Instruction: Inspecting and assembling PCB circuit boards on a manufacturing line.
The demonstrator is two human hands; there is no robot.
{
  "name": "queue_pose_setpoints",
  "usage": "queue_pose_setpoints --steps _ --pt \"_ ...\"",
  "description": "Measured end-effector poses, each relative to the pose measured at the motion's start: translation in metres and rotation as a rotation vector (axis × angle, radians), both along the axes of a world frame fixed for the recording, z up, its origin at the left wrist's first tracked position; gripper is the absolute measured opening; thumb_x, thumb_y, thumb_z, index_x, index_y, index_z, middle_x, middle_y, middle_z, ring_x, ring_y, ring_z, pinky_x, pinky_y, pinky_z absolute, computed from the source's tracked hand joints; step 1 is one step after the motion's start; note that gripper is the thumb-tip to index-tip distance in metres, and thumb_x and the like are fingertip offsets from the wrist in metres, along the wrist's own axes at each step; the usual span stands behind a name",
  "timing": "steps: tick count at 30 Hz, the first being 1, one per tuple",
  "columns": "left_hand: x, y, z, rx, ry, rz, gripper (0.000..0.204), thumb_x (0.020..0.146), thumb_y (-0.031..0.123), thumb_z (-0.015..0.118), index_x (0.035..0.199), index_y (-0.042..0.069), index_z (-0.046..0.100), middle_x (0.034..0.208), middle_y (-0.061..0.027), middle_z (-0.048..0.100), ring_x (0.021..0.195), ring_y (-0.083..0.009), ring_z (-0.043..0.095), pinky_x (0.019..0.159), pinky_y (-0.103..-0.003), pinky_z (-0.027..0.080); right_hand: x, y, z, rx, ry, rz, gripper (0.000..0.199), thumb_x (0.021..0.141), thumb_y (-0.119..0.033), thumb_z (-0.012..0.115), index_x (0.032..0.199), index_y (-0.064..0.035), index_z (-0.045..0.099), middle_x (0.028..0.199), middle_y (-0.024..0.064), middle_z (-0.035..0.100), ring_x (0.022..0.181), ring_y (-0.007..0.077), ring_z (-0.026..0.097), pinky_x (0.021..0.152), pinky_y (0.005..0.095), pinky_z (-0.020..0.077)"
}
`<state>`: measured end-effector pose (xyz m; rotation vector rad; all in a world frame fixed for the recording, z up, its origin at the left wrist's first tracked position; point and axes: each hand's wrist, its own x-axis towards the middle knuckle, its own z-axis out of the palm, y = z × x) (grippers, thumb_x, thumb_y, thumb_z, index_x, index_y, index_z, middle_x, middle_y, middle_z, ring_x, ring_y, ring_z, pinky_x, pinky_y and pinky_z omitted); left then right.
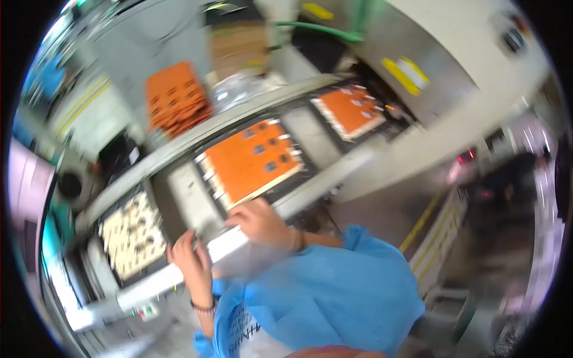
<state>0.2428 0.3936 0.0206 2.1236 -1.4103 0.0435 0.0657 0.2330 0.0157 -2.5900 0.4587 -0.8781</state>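
Observation:
My left hand (192,262) is raised over the near rail, fingers and thumb apart, with nothing visible in it. My right hand (261,222) is bent at the rail, close to the near edge of the middle pallet; blur hides whether its fingertips touch or grip anything. On that dark pallet lies an orange cover sheet (239,164) with dark cutouts, over a cream-coloured board whose edges stick out. To the left of my left hand, a cream board (132,235) with small dark parts sits uncovered on another pallet. Farther right rests a third pallet with an orange sheet (352,110).
A stack of orange sheets (176,95) stands behind the far rail, beside clear plastic bags (236,90) and a cardboard box (239,48). The line's right end meets a large pale machine (418,36) with yellow labels. The long near rail (322,176) runs between me and the pallets.

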Motion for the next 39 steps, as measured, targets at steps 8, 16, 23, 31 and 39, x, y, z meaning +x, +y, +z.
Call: queue_pose_setpoints --steps 8,16,23,31,39 --pt "-0.008 -0.003 0.004 -0.187 0.190 -0.035 0.025 0.093 0.013 0.063 0.118 0.014 0.064 0.106 -0.0037 0.067 0.104 -0.0241 0.062 0.113 -0.059 0.024 0.028 -0.019 0.043 0.257 0.118 0.350 0.024 0.086 0.006 0.057 0.099 -0.0098 0.069 0.100 0.0111 0.064 0.097 0.0309 0.060 0.085 0.0407 0.0451" --pt "0.049 0.039 -0.015 -0.417 0.110 0.079 0.022 0.096 0.011 0.056 0.117 0.011 0.064 0.099 -0.0082 0.064 0.098 -0.0247 0.062 0.097 -0.042 0.043 0.223 -0.082 0.093 -0.148 0.203 0.747 0.021 0.086 0.004 0.056 0.103 -0.0030 0.066 0.097 0.0162 0.062 0.094 0.0363 0.058 0.082 0.0435 0.0469" --pt "0.076 0.031 -0.034 -0.430 -0.121 0.338 0.014 0.082 0.014 0.062 0.090 0.004 0.066 0.084 -0.0149 0.061 0.086 -0.0357 0.060 0.077 -0.045 0.045 0.426 -0.173 0.011 -0.875 0.417 0.564 0.026 0.086 -0.013 0.066 0.111 -0.0077 0.063 0.104 0.0124 0.062 0.100 0.0347 0.061 0.081 0.0482 0.0512" --pt "0.063 0.034 -0.033 -0.584 0.013 0.289 0.011 0.092 0.016 0.058 0.098 0.007 0.061 0.090 -0.0131 0.058 0.091 -0.0333 0.057 0.084 -0.046 0.044 0.497 -0.223 -0.033 -0.447 0.672 0.884 0.021 0.100 -0.012 0.048 0.106 -0.0026 0.066 0.098 0.0246 0.070 0.095 0.0431 0.066 0.087 0.0488 0.0529" --pt "0.067 0.035 -0.034 -0.598 0.021 0.303 0.013 0.090 0.016 0.057 0.092 0.004 0.062 0.083 -0.0154 0.060 0.086 -0.0365 0.058 0.078 -0.048 0.045 0.450 -0.159 -0.001 -0.402 0.474 0.550 0.008 0.081 -0.003 0.072 0.088 -0.0018 0.074 0.085 0.0191 0.074 0.083 0.0361 0.072 0.076 0.0429 0.0567"
